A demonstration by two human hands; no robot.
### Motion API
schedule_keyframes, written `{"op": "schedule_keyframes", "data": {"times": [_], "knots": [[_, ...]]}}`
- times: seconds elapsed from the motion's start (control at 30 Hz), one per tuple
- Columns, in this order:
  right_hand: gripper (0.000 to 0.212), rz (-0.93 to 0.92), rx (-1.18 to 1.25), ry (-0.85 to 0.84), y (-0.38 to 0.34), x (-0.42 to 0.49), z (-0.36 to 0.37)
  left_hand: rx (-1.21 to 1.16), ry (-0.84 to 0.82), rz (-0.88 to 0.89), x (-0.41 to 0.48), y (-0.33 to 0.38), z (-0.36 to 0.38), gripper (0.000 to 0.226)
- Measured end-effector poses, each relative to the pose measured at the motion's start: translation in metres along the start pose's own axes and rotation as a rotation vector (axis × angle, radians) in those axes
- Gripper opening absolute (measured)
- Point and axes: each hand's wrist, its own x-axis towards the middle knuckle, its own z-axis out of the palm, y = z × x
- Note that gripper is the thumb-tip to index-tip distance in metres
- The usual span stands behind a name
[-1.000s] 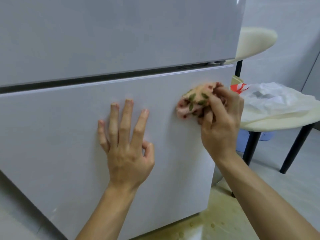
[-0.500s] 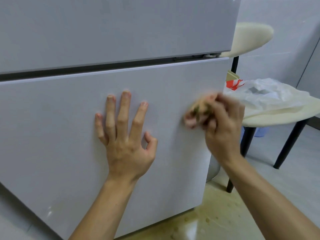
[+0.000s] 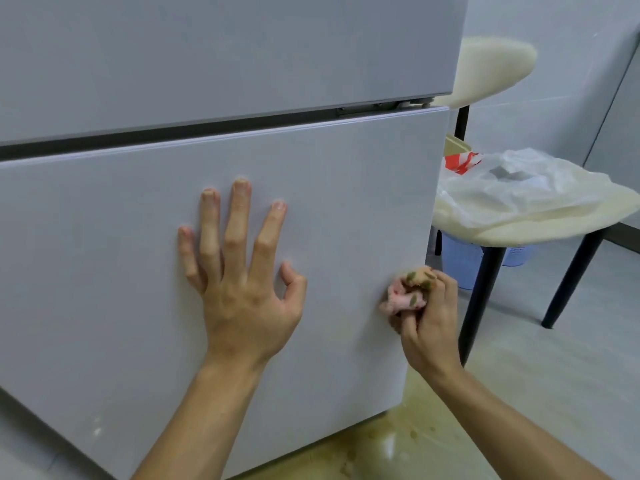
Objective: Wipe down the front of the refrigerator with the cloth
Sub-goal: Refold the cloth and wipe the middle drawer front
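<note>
- Refrigerator (image 3: pixel 346 202): cut off by the top and left edges; only the lower strip of the upper door shows.
- Cloth (image 3: pixel 403 297): bunched, largely hidden under the fingers (image 3: pixel 410 329) of the right hand (image 3: pixel 429 323) (pattern only partly legible).
- Left forearm (image 3: pixel 194 420), right forearm (image 3: pixel 502 427): cut off at the bottom edge.
- Blue basket (image 3: pixel 457 261): mostly hidden behind the chair seat (image 3: pixel 519 230).
- Red-and-white packet (image 3: pixel 460 161): partly covered by the plastic bag (image 3: pixel 519 181); print unreadable.
</note>
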Motion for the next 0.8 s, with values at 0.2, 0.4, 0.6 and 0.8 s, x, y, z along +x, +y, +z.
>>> {"op": "schedule_keyframes", "data": {"times": [0.2, 0.4, 0.6, 0.8], "knots": [[0.041, -0.04, 0.125, 0.181, -0.057, 0.055, -0.005, 0.016, -0.013, -0.002, 0.0, 0.0, -0.004, 0.068], [0.047, -0.27, 0.094, 0.402, -0.133, 0.118, -0.016, 0.007, -0.025, 0.035, 0.0, -0.007, -0.011, 0.069], [0.019, -0.6, 0.009, 0.086, -0.102, 0.017, 0.039, 0.0, 0.008, 0.042, -0.003, -0.028, -0.018, 0.076], [0.039, -0.83, -0.157, -0.058, -0.087, 0.024, 0.029, -0.006, 0.021, 0.021, -0.006, -0.046, -0.025, 0.076]]}}
